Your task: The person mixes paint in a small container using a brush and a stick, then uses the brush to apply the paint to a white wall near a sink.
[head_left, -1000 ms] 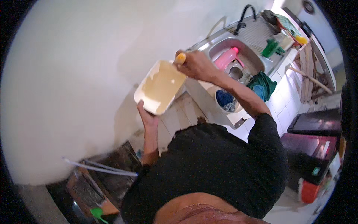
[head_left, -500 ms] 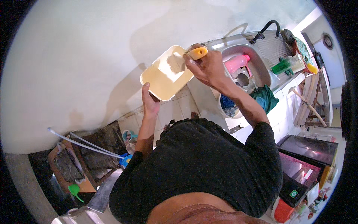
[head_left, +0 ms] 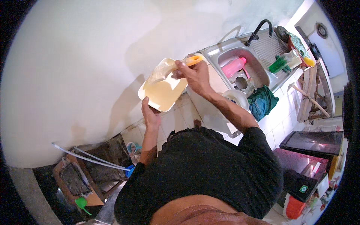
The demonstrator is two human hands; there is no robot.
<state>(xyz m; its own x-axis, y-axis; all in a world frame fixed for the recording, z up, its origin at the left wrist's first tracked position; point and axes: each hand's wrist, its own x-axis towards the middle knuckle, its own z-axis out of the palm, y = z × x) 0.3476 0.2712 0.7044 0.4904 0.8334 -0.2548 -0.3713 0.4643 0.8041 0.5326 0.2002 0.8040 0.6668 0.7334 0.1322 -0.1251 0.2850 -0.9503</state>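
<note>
My left hand (head_left: 151,115) grips the near edge of a cream rectangular tub (head_left: 165,93), thumb over its rim. The tub is tilted, its open side facing me, with bright light on part of the inside. My right hand (head_left: 195,77) is closed around a paintbrush (head_left: 193,60) with a yellow-orange handle. The brush's wide pale head lies over the far left part of the tub. Whether its tip touches the tub wall, I cannot tell.
A pale wall (head_left: 82,67) rises close ahead. To the right, a steel sink (head_left: 262,77) holds a pink bottle (head_left: 233,67) and a metal cup, under a black faucet (head_left: 258,30). Green cloth (head_left: 266,98) hangs beside a white bowl (head_left: 240,98). A hammer (head_left: 309,98) leans on wood.
The paintbrush has swung so its pale head now shows over the tub's left side. My right hand and the tub sit slightly lower and further left in view.
</note>
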